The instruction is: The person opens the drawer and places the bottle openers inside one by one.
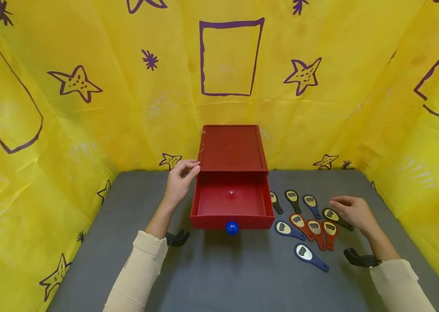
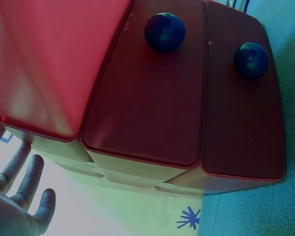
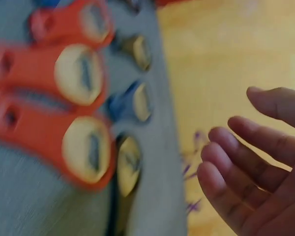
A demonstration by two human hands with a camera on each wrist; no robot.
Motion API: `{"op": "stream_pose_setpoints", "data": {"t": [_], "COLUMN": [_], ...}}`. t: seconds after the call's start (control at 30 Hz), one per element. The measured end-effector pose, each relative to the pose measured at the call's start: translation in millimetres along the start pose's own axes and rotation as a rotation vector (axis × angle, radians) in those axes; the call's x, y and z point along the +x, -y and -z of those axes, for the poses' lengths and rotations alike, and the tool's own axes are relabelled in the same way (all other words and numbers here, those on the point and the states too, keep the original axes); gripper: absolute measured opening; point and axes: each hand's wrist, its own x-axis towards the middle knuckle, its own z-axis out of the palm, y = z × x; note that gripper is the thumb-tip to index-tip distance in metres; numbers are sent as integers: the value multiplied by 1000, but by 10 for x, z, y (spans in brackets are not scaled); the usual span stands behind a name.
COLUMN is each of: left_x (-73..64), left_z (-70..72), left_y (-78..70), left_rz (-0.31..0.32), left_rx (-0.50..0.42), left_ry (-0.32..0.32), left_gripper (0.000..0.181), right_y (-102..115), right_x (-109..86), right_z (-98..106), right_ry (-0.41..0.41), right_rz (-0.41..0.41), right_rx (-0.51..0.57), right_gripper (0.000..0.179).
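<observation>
A red plastic drawer cabinet (image 1: pixel 230 149) stands at the back of the table with its top drawer (image 1: pixel 211 222) pulled out; nothing lies inside. My left hand (image 1: pixel 178 184) touches the cabinet's upper left edge, its other fingers extended in the left wrist view. Over the right side of the table, my right hand (image 1: pixel 356 212) hovers with relaxed fingers and holds nothing. Closest to it lies a black bottle opener (image 1: pixel 345 222). Beside that are several more: red bottle openers (image 1: pixel 316 229), blue bottle openers (image 1: pixel 313 260) and black bottle openers (image 1: pixel 292 199).
Blue ball knobs (image 1: pixel 232 228) stick out from the drawer fronts. Two lower drawers (image 2: pixel 142 98) are closed in the left wrist view. Yellow cloth walls (image 1: pixel 118 108) with purple drawings surround the grey table (image 1: pixel 219 281) at the back and sides.
</observation>
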Motion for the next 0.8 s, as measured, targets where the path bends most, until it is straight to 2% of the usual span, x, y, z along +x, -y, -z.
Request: {"op": "stream_pose_setpoints", "data": {"t": [0.2,0.3,0.5,0.67,0.8], "left_x": [35,7,-54,-57,-68], "left_z": [11,8,2,8,22], "left_y": [-14,-96,-361,-394,-399], "left_rz": [18,48,40,13,18], "left_rx": [15,16,47,61,53], "left_ry": [13,16,26,18,13], "left_gripper": [20,20,22,23,23], "right_y": [-360,-495,-609,-627,-638], "right_x": [27,43,51,66,68], "right_z": [-16,-43,-102,-144,-183], "right_ry": [-3,8,9,-21,-43], "right_rz": [-6,-6,16,70,89], "right_rx": [-215,-289,-342,-391,-412], "right_gripper": [44,38,34,31,29]}}
